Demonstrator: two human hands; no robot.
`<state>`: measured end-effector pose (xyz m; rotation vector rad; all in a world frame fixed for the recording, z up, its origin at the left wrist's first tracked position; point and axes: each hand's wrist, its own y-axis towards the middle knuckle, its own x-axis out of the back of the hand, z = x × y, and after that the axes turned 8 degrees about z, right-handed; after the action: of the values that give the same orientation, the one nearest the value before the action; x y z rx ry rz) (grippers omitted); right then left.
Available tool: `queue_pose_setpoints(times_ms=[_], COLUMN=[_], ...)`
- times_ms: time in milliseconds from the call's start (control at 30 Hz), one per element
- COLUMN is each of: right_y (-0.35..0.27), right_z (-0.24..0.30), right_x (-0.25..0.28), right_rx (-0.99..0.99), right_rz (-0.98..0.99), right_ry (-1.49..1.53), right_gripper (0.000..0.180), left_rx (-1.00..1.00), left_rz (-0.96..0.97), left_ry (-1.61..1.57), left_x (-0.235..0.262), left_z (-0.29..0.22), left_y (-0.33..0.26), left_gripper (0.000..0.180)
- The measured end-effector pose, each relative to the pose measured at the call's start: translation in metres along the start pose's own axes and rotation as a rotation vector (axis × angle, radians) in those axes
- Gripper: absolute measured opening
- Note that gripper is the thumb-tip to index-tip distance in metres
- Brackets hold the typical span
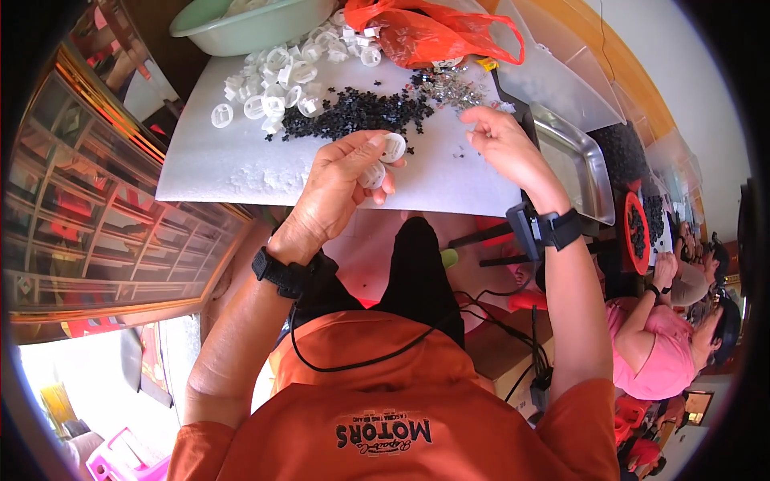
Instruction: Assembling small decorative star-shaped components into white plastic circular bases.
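Observation:
My left hand (341, 172) is closed around two white round plastic pieces (393, 147), one above the other, near the front edge of the table. Over the right part of the white tabletop (241, 172), my right hand (505, 140) hovers with thumb and index fingertip apart and the other fingers curled; I see nothing between them. Just beyond it lies a heap of small clear parts (453, 88). A long pile of small black cross-shaped parts (353, 114) spreads ahead of my left hand. Farther left, many more white round pieces (273, 80) are heaped.
A pale green basin (249, 34) and a red plastic bag (425, 36) stand at the far edge. To the right are a metal tray (597, 188) and a red bowl of black parts (635, 232). Cables (513, 337) hang by my right side. Other people sit farther right.

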<state>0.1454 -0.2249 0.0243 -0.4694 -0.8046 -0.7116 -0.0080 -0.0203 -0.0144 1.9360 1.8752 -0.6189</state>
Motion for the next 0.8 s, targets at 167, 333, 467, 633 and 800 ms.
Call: queue_pose_setpoints(times_ms=[167,333,467,633,800], right_y=[0.026,0.048,0.059,0.057,0.023], right_z=[0.014,0.009,0.015,-0.002,0.023], right_x=[0.000,-0.008,-0.010,-0.008,-0.004], right_rx=[-0.055,0.014,-0.039,0.154,0.095], right_rz=[-0.007,-0.107,-0.046,-0.201,-0.036], right_ry=[-0.128,-0.336,-0.343,-0.366,-0.211], right_gripper=[0.029,0.024,0.017,0.012,0.009], left_rx=[0.015,0.016,0.020,0.028,0.015], left_rz=[-0.014,-0.016,-0.018,0.036,0.047], left_ry=[0.034,0.035,0.024,0.015,-0.013], left_x=[-0.001,-0.002,0.000,0.001,0.002], left_z=[0.000,-0.001,0.000,-0.001,0.000], left_y=[-0.001,-0.004,-0.005,-0.003,-0.006], left_gripper=[0.030,0.030,0.031,0.033,0.035])
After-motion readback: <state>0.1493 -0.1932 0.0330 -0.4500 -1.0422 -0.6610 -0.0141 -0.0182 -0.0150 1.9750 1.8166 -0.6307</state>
